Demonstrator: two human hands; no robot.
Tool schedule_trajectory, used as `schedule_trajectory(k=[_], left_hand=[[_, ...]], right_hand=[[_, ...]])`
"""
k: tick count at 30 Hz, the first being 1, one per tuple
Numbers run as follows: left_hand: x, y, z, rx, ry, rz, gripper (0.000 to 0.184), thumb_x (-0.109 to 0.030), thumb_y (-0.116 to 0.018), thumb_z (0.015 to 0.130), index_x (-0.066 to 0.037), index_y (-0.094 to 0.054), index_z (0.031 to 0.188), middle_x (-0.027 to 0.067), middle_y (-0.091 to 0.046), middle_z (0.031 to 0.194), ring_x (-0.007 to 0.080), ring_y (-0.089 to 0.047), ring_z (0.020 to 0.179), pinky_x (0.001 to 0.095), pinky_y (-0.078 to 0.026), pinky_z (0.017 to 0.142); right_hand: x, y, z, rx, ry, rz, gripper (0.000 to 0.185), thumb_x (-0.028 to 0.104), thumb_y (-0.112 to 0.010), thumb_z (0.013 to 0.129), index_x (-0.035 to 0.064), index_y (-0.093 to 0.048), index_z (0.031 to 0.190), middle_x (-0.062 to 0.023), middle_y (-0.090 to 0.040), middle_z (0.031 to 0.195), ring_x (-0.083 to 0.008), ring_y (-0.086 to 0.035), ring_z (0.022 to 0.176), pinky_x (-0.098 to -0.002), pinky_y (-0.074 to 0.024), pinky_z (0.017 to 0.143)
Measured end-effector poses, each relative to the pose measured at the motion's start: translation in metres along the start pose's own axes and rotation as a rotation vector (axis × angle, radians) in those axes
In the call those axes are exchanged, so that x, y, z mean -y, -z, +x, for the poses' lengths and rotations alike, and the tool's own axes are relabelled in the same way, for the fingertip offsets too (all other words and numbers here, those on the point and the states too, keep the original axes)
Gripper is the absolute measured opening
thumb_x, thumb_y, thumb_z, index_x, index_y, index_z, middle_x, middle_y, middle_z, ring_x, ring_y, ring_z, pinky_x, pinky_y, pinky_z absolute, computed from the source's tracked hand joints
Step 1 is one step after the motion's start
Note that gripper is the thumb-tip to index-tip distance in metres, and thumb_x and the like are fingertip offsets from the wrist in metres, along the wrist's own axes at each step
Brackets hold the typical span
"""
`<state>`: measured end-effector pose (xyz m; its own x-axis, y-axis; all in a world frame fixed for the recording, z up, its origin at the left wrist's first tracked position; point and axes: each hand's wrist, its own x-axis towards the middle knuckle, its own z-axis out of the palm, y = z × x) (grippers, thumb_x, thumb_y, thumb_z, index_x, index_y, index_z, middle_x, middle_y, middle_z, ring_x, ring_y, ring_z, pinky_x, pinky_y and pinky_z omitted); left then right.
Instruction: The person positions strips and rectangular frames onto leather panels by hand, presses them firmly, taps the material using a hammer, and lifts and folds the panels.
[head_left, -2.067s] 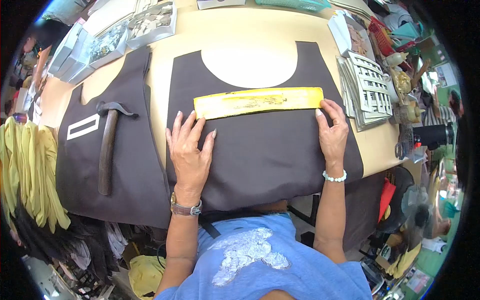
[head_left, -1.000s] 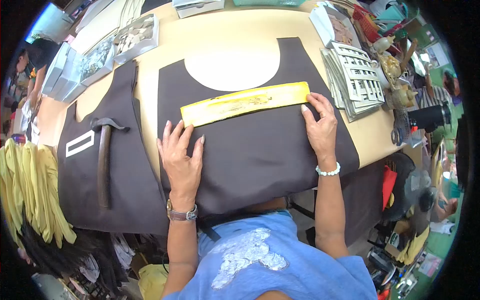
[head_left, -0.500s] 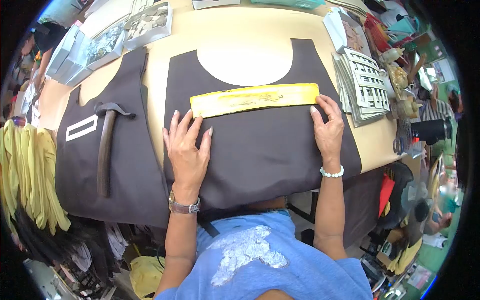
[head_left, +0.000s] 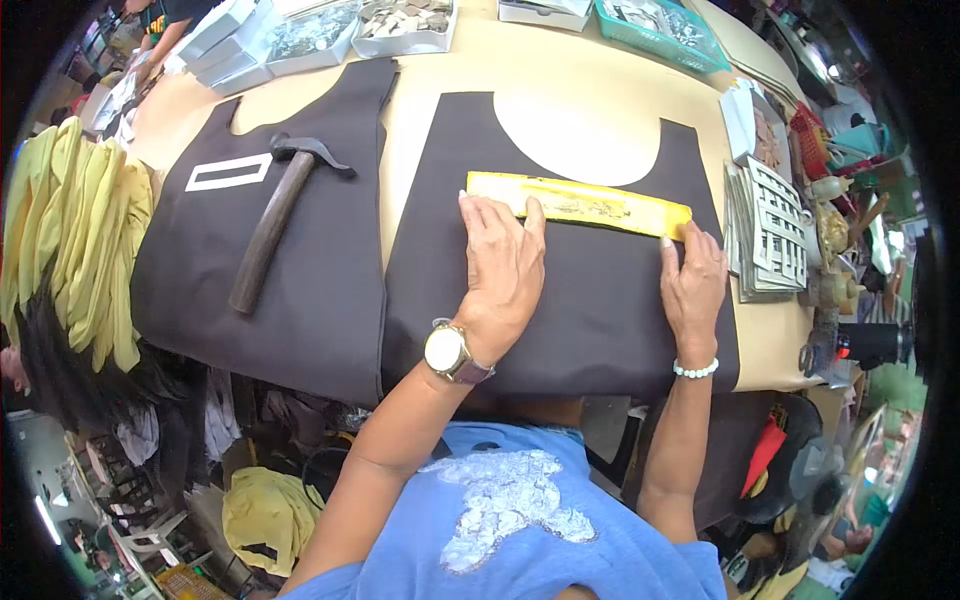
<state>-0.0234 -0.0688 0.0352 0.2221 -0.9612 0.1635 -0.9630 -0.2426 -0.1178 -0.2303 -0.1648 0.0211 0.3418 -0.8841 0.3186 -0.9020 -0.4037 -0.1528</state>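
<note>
A long yellow strip (head_left: 625,212) with dark smudges lies across a dark brown vest-shaped fabric piece (head_left: 560,320), just below its rounded neckline. My left hand (head_left: 503,270) rests palm down at the strip's left end, fingers extended and fingertips touching it. At the other end, my right hand (head_left: 695,290) touches the corner, its thumb at the lower edge and its fingers apart at the end. A second dark fabric piece (head_left: 330,250) lies to the left. On it are a hammer (head_left: 270,230) with a wooden handle and a white rectangular frame (head_left: 228,172).
Boxes of small parts (head_left: 405,45) and a teal basket (head_left: 690,50) stand along the back. Slotted pale templates (head_left: 778,228) are stacked at the right. Yellow cloths (head_left: 80,230) hang at the far left. Another person's arm (head_left: 160,55) shows at the upper left.
The view has turned, so the table's contents sit further right and tilt down to the right. My left hand's fingers have come up over the strip's left end. My right hand stays at its right end.
</note>
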Motion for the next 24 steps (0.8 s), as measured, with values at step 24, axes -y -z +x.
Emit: schedule_trajectory(k=[24], left_hand=[[0.014, 0.008, 0.044, 0.029, -0.322, -0.236, 0.019, -0.01, -0.05, 0.082, -0.008, -0.065, 0.093, 0.0175, -0.061, 0.072, 0.035, -0.062, 0.067, 0.0433, -0.049, 0.063]], right_hand=[[-0.1, 0.038, 0.044, -0.454, -0.266, 0.035, 0.015, 0.01, -0.063, 0.078, 0.0035, -0.068, 0.091, -0.0122, -0.062, 0.092, -0.0305, -0.059, 0.089, -0.0395, -0.0459, 0.079]])
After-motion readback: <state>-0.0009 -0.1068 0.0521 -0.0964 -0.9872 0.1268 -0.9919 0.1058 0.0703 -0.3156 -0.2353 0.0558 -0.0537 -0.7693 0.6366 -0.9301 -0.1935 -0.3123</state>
